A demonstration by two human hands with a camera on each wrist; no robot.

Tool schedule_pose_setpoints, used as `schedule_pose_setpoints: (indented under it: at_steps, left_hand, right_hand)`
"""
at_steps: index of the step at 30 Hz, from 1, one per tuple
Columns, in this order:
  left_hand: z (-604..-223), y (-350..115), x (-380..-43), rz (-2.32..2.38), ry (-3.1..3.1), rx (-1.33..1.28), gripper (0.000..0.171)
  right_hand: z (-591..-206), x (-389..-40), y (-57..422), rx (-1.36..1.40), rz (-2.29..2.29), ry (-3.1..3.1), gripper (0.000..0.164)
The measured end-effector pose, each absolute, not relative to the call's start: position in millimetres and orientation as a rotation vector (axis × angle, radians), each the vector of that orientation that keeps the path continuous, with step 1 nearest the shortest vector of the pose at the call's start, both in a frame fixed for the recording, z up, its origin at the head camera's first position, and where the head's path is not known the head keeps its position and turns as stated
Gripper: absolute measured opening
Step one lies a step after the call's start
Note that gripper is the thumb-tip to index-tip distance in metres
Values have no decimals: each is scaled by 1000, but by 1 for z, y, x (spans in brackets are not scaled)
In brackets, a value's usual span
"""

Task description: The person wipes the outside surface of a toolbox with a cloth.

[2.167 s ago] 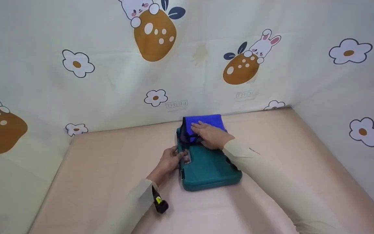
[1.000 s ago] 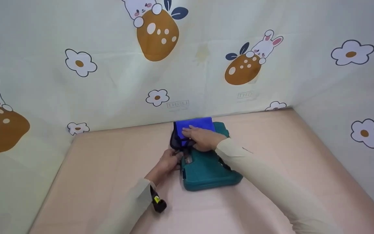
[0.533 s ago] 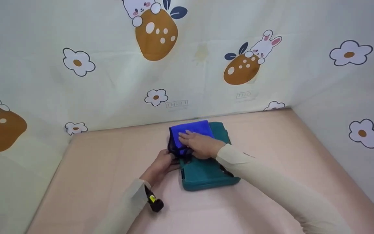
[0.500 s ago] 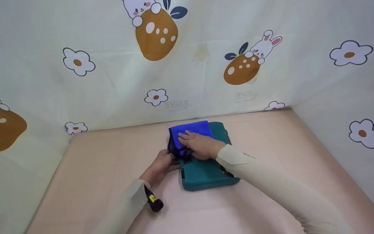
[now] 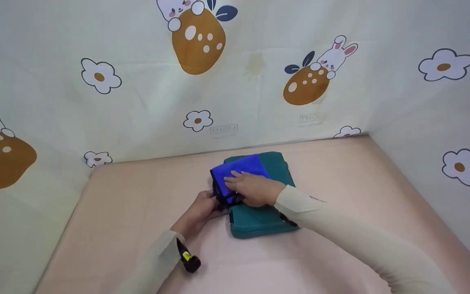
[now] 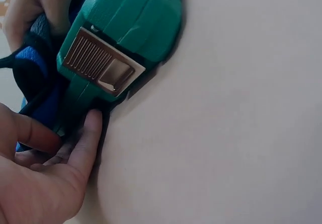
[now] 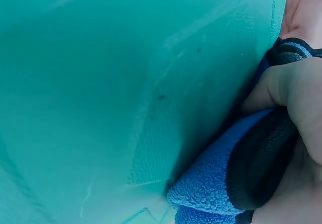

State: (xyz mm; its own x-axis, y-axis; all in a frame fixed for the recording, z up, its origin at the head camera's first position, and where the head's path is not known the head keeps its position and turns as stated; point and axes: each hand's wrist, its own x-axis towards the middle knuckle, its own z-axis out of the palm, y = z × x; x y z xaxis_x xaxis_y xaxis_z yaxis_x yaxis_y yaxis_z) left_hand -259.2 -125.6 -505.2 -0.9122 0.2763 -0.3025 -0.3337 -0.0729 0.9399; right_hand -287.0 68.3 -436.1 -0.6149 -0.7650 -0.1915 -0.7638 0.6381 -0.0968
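Observation:
A green plastic case (image 5: 259, 223) lies flat on the pinkish surface. In the left wrist view it shows a metallic latch (image 6: 105, 60) on its side. Over the case's left part lies a folded blue cloth (image 5: 241, 165) with black edging, overhanging the left edge. My right hand (image 5: 257, 188) presses on this cloth with fingers spread; in the right wrist view its thumb tucks round a fold of fuzzy cloth (image 7: 206, 178). At the case's left edge, my left hand (image 5: 201, 207) grips the rim between thumb and fingers; its fingertips are partly hidden beside the cloth.
A pale fabric wall (image 5: 137, 110) printed with rabbits and flowers rises close behind the case. Another wall (image 5: 414, 122) stands to the right. The pinkish surface (image 5: 137, 183) runs out on both sides of the case. A black strapped device (image 5: 191, 263) hangs at my left wrist.
My right hand has slid the cloth from the case's far end leftward and toward me, turning it slightly. The cloth now covers the case's left side; my left hand has shifted slightly left.

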Motion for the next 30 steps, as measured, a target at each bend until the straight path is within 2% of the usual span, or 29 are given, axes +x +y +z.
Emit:
schedule_pose_setpoints:
  at_steps: [9, 13, 19, 23, 30]
  left_hand:
    - [-496, -125, -223, 1754, 2075, 234, 62]
    - [-494, -127, -211, 1591, 2162, 417, 82]
    - [-494, -120, -201, 1244, 2442, 505, 109]
    - [-497, -111, -198, 1012, 2640, 541, 112]
    - [-502, -108, -196, 962, 2670, 564, 114]
  right_hand:
    - [-437, -286, 68, -1232, -33, 2644, 62]
    - [-438, -285, 68, -1229, -31, 2648, 62]
    - [-438, -284, 70, -1261, -18, 2661, 63]
    - [-440, -283, 72, -1302, -12, 2666, 63]
    - [-440, -278, 74, -1302, -38, 2646, 64]
